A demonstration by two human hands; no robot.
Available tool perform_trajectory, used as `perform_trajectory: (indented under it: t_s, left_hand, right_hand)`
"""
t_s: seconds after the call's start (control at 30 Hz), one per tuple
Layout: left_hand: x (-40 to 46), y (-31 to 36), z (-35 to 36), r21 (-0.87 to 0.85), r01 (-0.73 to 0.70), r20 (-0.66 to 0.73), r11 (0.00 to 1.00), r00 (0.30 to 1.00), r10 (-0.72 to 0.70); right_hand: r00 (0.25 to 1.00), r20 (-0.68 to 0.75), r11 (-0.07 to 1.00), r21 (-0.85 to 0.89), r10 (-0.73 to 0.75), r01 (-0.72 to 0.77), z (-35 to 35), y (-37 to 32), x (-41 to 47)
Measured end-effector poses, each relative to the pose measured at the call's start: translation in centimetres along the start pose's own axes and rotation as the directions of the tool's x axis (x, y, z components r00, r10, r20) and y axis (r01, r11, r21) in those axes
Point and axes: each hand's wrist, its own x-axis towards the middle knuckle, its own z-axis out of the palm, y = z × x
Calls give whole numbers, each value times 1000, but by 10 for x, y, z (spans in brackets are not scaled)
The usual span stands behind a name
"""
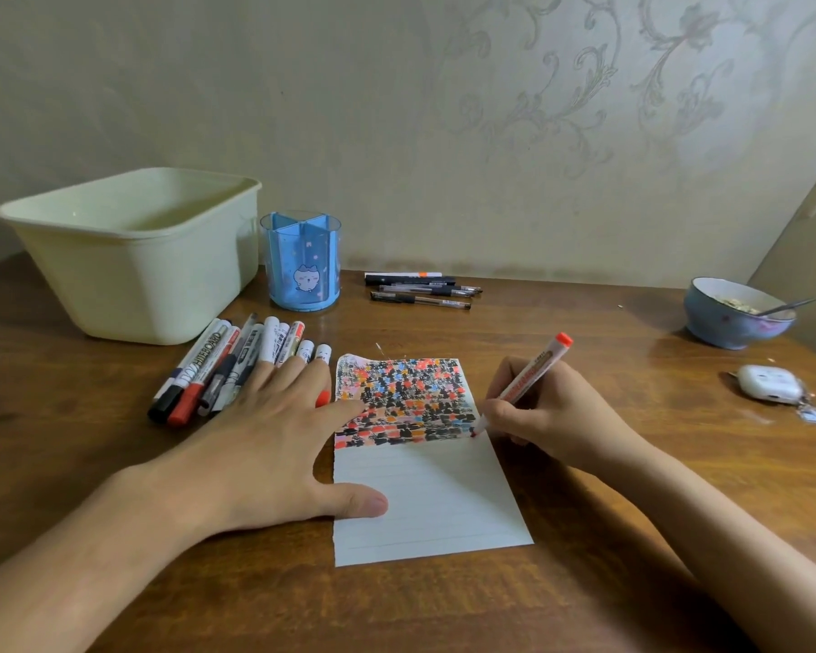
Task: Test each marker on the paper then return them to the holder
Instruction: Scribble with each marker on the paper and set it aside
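Observation:
A lined sheet of paper (425, 501) lies on the wooden table, its upper half covered in red, orange and black marks. My right hand (552, 412) grips a red marker (528, 379) with its tip touching the paper's right edge. My left hand (274, 431) lies flat, index finger and thumb resting on the paper's left side. Under its fingers a small red cap (322, 398) shows. A bunch of several markers (236, 365) lies left of the paper. The blue round holder (302, 261) stands behind them, with nothing showing above its rim.
A pale green plastic tub (133, 256) stands at the back left. Several pens (420, 289) lie right of the holder. A blue bowl (736, 313) with a spoon sits at the far right, and a white earbud case (769, 381) with a keyring lies near it.

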Motion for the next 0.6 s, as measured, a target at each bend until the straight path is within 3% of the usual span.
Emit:
perform_trajectory:
  t_s: [0.07, 0.23, 0.33, 0.43, 0.6]
  left_hand:
    - [0, 0, 0, 0, 2, -1, 1000, 1000, -2]
    - [-4, 1, -6, -74, -9, -25, 997, 1000, 7]
    - [-7, 2, -12, -214, -50, -195, 975, 981, 8]
    - [-9, -3, -14, -454, -140, -334, 880, 942, -22]
    - [-4, -14, -15, -542, -173, -431, 822, 897, -95]
  right_hand:
    - [999, -33, 1000, 29, 8, -7, -1, 0, 0]
    - [995, -78, 951, 297, -61, 82, -3, -19, -1]
    - [992, -62, 932, 341, -111, 126, -3, -39, 1]
    - [996, -36, 897, 432, -85, 93, 0, -59, 4]
    - [993, -118, 813, 577, -13, 79, 23, -88, 14]
